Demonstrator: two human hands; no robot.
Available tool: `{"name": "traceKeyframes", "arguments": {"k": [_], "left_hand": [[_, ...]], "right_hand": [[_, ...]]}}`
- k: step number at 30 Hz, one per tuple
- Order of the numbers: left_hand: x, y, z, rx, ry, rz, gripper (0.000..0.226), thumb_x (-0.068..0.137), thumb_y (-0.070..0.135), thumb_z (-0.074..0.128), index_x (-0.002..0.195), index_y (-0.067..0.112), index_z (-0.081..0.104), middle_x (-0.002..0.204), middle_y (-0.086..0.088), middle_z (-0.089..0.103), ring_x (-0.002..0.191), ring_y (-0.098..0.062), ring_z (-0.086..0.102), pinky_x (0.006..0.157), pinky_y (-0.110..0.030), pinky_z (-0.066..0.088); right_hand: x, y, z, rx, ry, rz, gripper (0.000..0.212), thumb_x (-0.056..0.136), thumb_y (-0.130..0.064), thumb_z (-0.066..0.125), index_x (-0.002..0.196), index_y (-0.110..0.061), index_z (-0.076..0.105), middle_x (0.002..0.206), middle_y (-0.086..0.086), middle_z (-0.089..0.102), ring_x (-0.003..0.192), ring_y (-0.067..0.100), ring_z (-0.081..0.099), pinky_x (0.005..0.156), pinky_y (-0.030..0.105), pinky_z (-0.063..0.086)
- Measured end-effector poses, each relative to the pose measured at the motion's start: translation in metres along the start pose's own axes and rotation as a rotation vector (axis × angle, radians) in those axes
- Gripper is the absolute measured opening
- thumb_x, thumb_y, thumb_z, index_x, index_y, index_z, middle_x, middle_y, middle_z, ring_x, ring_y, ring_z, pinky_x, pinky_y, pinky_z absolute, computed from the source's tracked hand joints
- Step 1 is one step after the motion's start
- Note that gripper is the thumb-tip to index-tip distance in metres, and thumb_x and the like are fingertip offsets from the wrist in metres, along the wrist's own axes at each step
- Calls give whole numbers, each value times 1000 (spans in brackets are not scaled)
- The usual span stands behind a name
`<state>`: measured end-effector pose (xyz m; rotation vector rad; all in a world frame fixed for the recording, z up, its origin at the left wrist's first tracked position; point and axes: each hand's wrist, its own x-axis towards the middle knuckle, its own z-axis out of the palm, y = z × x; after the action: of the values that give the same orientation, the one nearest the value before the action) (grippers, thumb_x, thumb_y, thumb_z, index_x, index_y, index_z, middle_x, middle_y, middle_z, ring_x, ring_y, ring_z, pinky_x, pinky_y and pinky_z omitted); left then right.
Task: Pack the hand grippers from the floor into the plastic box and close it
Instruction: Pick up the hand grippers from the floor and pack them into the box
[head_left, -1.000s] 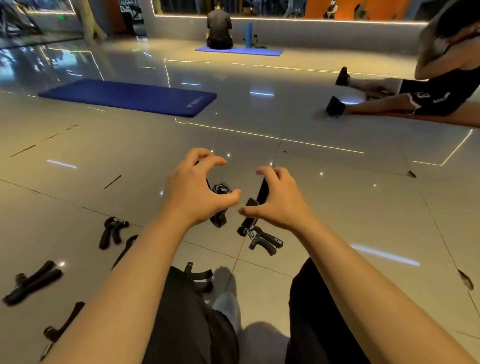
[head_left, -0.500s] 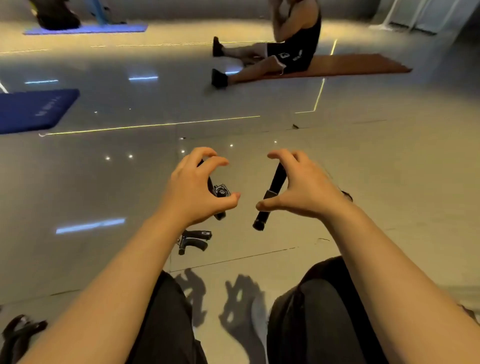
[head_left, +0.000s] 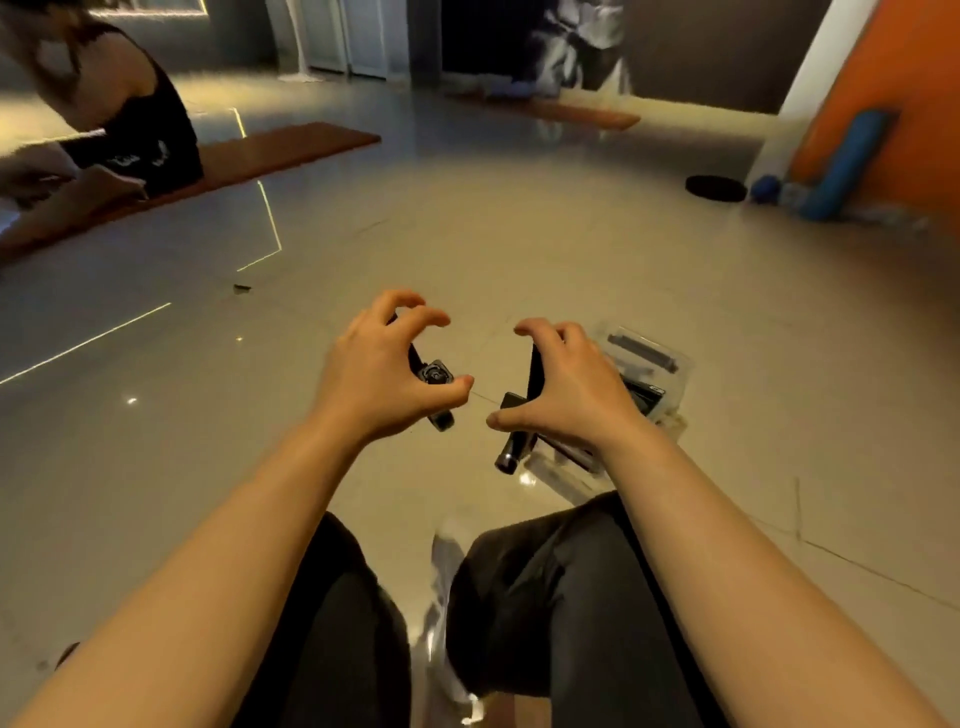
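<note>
My left hand (head_left: 384, 374) holds a black hand gripper (head_left: 434, 376) with a round dial, fingers curled around it, above the floor in front of me. My right hand (head_left: 563, 395) holds a second black hand gripper (head_left: 511, 452) whose handle points down and left. Just right of and behind my right hand sits the clear plastic box (head_left: 670, 374) on the floor, open, with dark hand grippers lying inside. My right hand partly hides the box.
My knees in dark trousers (head_left: 519, 597) are at the bottom. A person (head_left: 119, 135) sits on a brown mat (head_left: 270, 156) at the left. A blue roll (head_left: 841, 166) and a black disc (head_left: 716, 188) lie by the orange wall at the right.
My view has swung to the right; the plastic box has come into sight beside my right hand. The grippers lying on the floor at the left have left the view. Both hands keep their grippers.
</note>
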<state>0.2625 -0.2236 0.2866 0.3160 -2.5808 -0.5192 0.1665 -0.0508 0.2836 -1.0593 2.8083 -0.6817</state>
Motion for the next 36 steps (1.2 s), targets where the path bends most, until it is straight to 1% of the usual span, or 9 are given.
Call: {"name": "traceKeyframes", "arguments": {"k": [4,8,12,14,18,21,25,31,36], "left_hand": [[7,19,22,-14,-102,130,73,56,71,49,119,34,55,127,8,43,112,-17,47,84,-32,40],[15,30,45,44,-225,291,74,56,72,50,120,34,54,126,9,42,108,-14,46,75,-27,35],[29,44,72,27,-343,401,79,56,76,45,122,33,54,127,8,42,104,-9,42,75,-26,37],[38,52,87,42,-390,435,78,55,77,43,119,34,56,126,9,43,104,-9,44,72,-25,37],[61,70,118,21,-419,464,75,53,76,44,115,35,59,121,13,46,92,-6,45,70,-26,37],[75,72,140,96,-449,506,77,55,76,44,117,34,58,122,11,46,97,-11,49,71,-28,40],[86,62,163,160,-450,534,69,59,74,46,109,29,64,113,7,53,93,-19,56,64,-27,37],[117,49,185,242,-537,467,73,59,74,45,110,26,63,116,2,53,97,-26,55,71,-40,53],[128,65,168,199,-410,397,67,61,72,49,112,29,62,119,2,52,101,-23,53,70,-30,45]], "right_hand": [[-32,18,-30,-112,32,92,96,61,-58,76,139,-34,26,139,4,36,127,27,35,102,43,36],[-52,41,-58,-181,47,165,98,59,-61,75,140,-33,27,138,5,39,127,26,37,104,43,35],[-66,77,-61,-218,28,274,100,58,-63,74,141,-34,25,138,5,39,125,25,38,102,41,37],[-71,101,-56,-225,15,327,101,57,-64,74,141,-36,24,138,4,40,124,25,39,102,40,37],[-70,148,-53,-242,-8,387,101,58,-65,72,141,-36,23,137,3,39,126,25,38,103,39,33],[-57,177,-53,-258,-19,399,100,58,-65,72,141,-35,25,139,4,38,128,25,36,104,39,31],[-29,202,-56,-322,-90,367,102,57,-71,68,141,-34,25,138,4,40,127,25,36,104,39,31],[30,222,-59,-364,-202,180,105,56,-71,70,143,-34,24,140,5,37,128,25,34,104,38,31],[61,231,-51,-378,-272,6,102,57,-65,74,141,-32,27,143,5,32,129,25,34,102,35,35]]}}
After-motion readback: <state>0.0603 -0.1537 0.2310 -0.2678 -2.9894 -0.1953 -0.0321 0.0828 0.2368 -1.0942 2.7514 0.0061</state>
